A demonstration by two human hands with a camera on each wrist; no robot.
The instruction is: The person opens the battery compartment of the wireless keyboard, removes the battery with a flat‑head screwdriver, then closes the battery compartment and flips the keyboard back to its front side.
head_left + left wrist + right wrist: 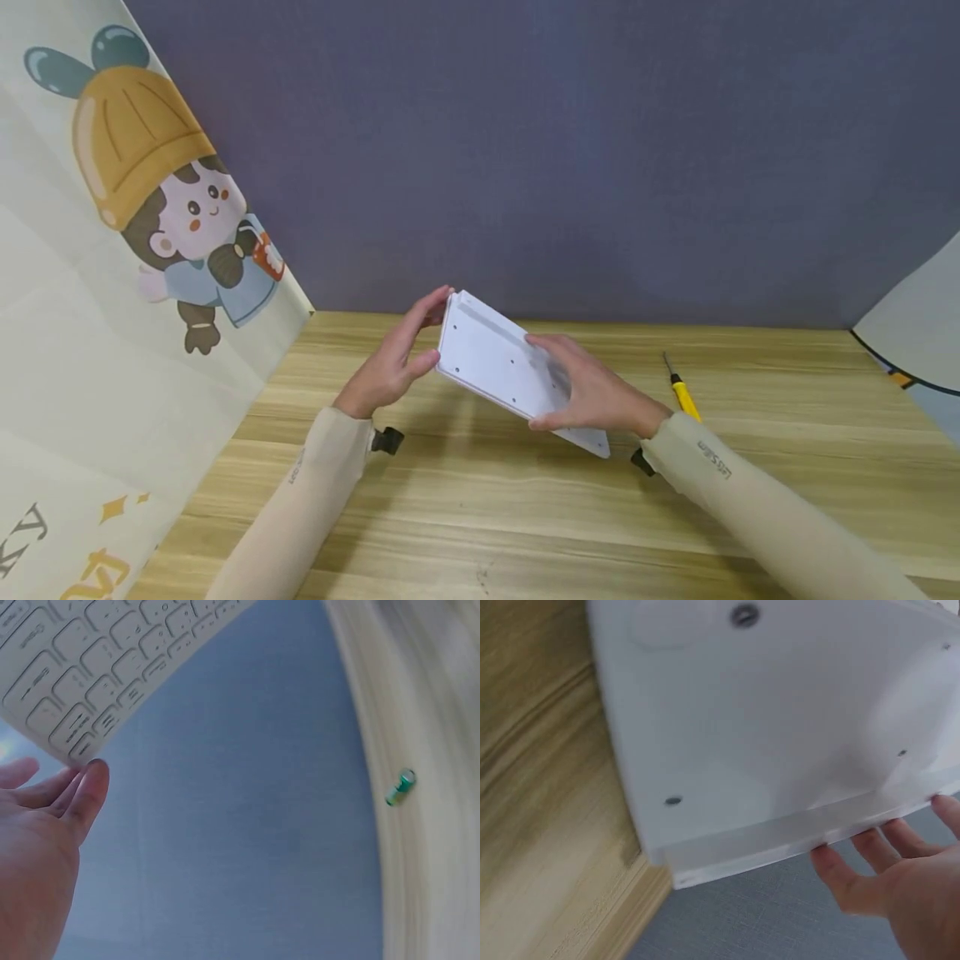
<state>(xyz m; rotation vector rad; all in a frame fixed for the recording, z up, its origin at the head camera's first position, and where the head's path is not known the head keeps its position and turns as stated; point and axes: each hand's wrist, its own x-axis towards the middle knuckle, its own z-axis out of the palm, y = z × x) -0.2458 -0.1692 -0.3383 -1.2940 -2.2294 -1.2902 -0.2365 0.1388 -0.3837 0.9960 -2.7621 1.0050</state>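
Observation:
A white keyboard (483,346) is held up at a tilt over the table, its underside with small dark screw holes facing the head camera. The left hand (392,358) holds its left end, thumb near the lower corner and fingers at the upper one. Keys on the other face show in the left wrist view, where fingertips (91,774) are right at a corner. Across the keyboard's width, the right hand (596,387) grips it with the thumb at the lower edge and fingers at the upper edge. In the right wrist view, fingers lie along the raised strip (742,847).
A yellow-handled screwdriver (684,396) lies on the wooden table (465,517) beyond the right forearm. A small green object (401,786) is on the wood near its edge. A blue-grey panel (562,158) stands behind the table, a printed cartoon sheet (67,333) at left.

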